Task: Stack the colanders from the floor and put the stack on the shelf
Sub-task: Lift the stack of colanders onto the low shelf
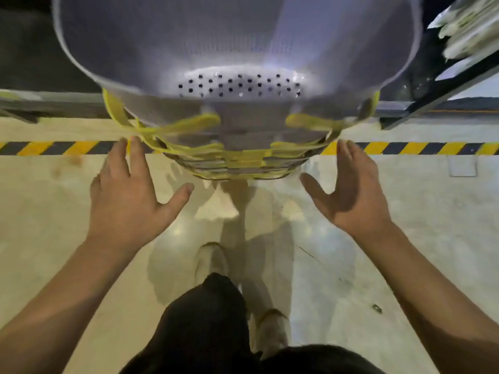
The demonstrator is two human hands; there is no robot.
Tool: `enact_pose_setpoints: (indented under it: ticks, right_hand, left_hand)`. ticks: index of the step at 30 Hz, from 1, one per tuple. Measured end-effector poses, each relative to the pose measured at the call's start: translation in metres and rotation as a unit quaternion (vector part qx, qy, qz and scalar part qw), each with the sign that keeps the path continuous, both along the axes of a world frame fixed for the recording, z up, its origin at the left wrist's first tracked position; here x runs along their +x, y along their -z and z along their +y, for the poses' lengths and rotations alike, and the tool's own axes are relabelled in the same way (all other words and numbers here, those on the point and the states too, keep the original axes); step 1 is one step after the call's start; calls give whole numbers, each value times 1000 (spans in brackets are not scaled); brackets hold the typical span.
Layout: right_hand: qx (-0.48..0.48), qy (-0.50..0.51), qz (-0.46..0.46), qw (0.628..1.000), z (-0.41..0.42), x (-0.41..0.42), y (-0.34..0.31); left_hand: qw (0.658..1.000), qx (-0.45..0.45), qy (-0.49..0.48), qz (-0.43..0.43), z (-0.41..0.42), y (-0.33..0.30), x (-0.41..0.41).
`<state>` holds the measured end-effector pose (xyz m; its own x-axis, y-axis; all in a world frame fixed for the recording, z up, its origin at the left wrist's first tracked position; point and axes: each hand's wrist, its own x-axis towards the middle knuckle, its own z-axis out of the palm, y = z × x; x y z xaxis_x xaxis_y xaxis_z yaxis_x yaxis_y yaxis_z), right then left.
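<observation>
stack at shelf edge, hands off

stack (pixel 235 85) of colanders, bound with yellow straps (pixel 199 152), sits high ahead at the shelf (pixel 54 99) rail, blurred; whether it rests fully i cannot tell. left hand (pixel 129 190) and right hand (pixel 348 184) wide, flat, just beside its near rims, holding nothing. best: keep palms flanking, nudge evenly inward. pale glossy floor (pixel 405 211), hazard tape (pixel 54 147), dark racking at right.

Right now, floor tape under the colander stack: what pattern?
Black and yellow diagonal stripes on the floor tape, clearest in the head view.
</observation>
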<state>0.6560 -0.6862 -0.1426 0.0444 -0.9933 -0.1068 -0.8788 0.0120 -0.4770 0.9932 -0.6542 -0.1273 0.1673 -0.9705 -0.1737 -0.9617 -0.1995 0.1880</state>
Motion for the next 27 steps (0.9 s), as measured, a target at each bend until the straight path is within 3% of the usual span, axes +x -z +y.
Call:
enact_pose_setpoints:
  ticks: [2, 4, 8, 12, 15, 20, 27]
  right_hand:
    - [-18, -19, -21, 999, -13, 6, 32]
    - [-63, -4, -126, 990, -20, 12, 50]
    - [-79, 18, -329, 941, -25, 20, 62]
    - [-25, 42, -449, 892, -38, 25, 64]
    - [-15, 47, -472, 880, -43, 30, 68]
    - [-58, 94, -470, 876, -48, 38, 78]
    - [-76, 78, -486, 867, -48, 42, 74]
  left_hand:
    - [995, -30, -25, 89, -6, 35, 0]
    - [973, -97, -24, 206, -15, 58, 0]
    - [881, -212, -61, 418, -32, 74, -7]
    - [811, -227, -87, 532, -48, 89, -19]
    - [784, -226, -101, 569, -55, 94, -25]
    - [777, -257, -136, 558, -56, 89, -42]
    - [762, -301, -145, 554, -59, 67, -54]
